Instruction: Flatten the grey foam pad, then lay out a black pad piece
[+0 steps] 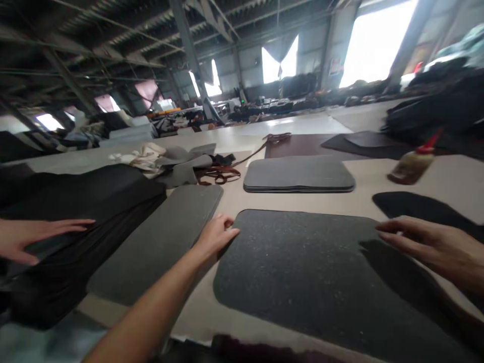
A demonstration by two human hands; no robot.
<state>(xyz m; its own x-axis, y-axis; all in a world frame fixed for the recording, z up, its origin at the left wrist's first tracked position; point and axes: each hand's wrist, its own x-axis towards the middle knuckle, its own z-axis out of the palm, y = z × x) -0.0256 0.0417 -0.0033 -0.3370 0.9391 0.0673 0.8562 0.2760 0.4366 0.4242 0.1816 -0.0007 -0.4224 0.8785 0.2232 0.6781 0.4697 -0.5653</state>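
A large dark speckled pad (302,272) with rounded corners lies flat on the table in front of me. My left hand (215,236) is at its upper left corner, fingers curled and thumb on the pad's edge. My right hand (434,247) lies at the pad's right edge with its fingers stretched out flat and nothing in it. A grey pad (159,237) lies just left of my left hand. Another person's hand (34,237) rests flat on black material (86,201) at the far left.
A stack of grey pads (298,174) lies beyond the dark one. A glue bottle with a red tip (414,164) lies on its side at the right, a black cut piece (416,209) below it. Brown straps (221,174), grey scraps and dark sheets sit farther back.
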